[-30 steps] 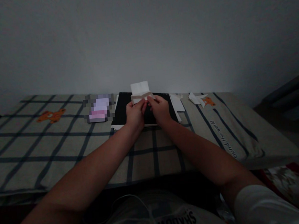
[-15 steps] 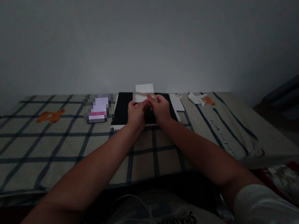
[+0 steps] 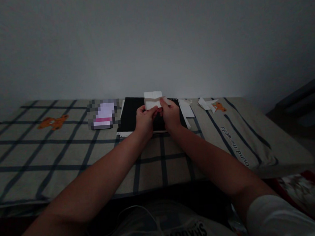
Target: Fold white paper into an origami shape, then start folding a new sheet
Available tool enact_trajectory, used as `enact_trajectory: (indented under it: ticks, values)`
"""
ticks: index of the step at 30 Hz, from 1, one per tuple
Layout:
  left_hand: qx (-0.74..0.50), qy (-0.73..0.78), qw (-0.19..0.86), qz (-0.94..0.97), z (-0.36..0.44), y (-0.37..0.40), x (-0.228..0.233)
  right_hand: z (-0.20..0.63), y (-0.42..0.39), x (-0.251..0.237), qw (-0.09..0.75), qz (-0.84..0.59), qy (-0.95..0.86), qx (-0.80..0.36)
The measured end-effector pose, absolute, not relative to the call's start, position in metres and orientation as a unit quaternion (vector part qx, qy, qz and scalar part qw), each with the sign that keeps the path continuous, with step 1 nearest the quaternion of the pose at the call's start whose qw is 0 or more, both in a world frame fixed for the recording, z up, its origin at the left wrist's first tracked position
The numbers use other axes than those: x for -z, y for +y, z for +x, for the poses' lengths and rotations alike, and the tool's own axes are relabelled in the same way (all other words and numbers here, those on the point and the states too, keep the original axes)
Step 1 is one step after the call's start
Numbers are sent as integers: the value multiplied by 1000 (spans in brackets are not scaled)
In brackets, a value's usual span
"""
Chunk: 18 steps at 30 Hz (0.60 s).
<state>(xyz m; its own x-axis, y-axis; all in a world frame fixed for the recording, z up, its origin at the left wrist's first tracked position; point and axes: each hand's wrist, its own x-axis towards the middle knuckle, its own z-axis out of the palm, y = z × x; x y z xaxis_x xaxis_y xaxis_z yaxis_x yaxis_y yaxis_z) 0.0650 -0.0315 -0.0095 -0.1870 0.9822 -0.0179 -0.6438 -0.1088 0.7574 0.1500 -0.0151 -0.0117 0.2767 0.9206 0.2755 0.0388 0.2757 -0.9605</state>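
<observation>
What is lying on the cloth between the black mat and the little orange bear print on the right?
In the head view, white paper lies there: a flat sheet right beside the black mat, then loose folded scraps just before the orange bear print.

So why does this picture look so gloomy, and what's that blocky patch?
Head view: the light is dim, so the arms and checked cloth look murky; only the white paper held by both hands above the black mat stands out. The blocky patch is pixelated. Straight edges bow near the borders.
</observation>
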Motion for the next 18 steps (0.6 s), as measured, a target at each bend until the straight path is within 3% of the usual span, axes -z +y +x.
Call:
enact_trajectory:
  ticks: [9, 18]
  values:
    - [-725, 371, 491, 308, 51, -24, 5, 156, -13, 11, 632, -495, -500, -325]
    - [-728, 351, 516, 285, 51, -24, 4, 154, -16, 7, 639, -487, -496, -328]
